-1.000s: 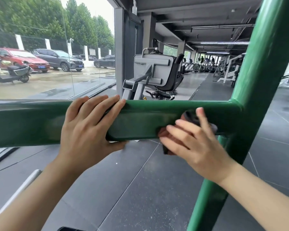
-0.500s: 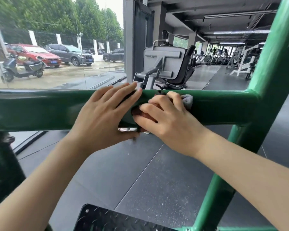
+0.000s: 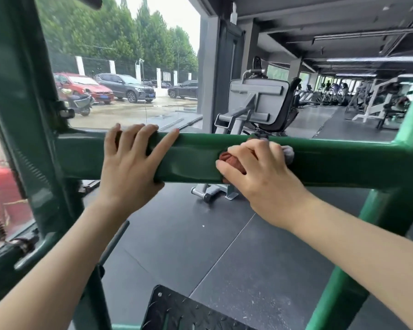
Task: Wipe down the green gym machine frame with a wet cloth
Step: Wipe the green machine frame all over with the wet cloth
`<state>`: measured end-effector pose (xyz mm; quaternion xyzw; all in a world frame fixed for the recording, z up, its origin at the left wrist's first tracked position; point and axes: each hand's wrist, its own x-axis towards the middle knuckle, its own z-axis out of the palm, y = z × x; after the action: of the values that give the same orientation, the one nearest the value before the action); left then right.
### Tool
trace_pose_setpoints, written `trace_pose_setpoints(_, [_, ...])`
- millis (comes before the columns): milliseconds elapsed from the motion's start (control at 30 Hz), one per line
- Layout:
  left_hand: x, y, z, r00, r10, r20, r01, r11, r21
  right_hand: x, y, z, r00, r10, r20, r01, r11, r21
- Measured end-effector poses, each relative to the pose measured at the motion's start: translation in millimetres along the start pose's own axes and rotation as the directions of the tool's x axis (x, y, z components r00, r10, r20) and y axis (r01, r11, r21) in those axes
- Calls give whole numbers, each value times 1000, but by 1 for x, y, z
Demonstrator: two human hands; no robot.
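The right hand presses a bunched cloth against the near face of the green crossbar. Its fingers are curled over the cloth and hold it, with a reddish fold showing at the thumb side and a grey edge poking out past the knuckles. The left hand grips the same crossbar further along, toward the dark green upright post. Its fingers hook over the top edge and the thumb tucks under the bottom, so it holds the bar itself rather than anything loose.

To do this step well, I would keep the cloth flat and firmly pressed, and draw it along the bar in long overlapping strokes rather than short dabs. The top edge and the underside likely need their own passes, since the cloth now covers mainly the front face. The bracing hand probably has to shift off its patch so that spot gets wiped too. A wet cloth may leave streaks; refolding to a cleaner side should help.

The crossbar runs level, its long axis going side to side across the view, from the upright post to the brighter green slanted post. The cloth sits roughly midway between them, nearer the slanted post than the left hand is.
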<state>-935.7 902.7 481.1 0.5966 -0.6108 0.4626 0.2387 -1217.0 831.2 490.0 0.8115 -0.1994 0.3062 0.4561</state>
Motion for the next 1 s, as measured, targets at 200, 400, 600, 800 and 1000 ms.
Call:
trace_pose_setpoints(200, [-3,-3,8,999,8,-38,-9,1000,-22,50,-24,-2,982,-190,-1,189,982,-13])
trace_pose_setpoints(400, [-4,0,11,998,-13,-61,11,1000,-23,10,23,-8,971,-239,29,240,970,-46])
trace_pose_setpoints(600, [-5,2,15,994,-35,-108,32,999,-27,76,-34,-2,927,-373,30,374,927,-9])
trace_pose_setpoints(800, [-5,2,18,987,-39,-154,30,998,-60,65,-15,-2,893,-448,-39,448,894,-16])
trace_pose_setpoints(1000, [-3,1,9,996,-41,-78,36,997,-69,28,36,-8,918,-396,0,396,918,-31])
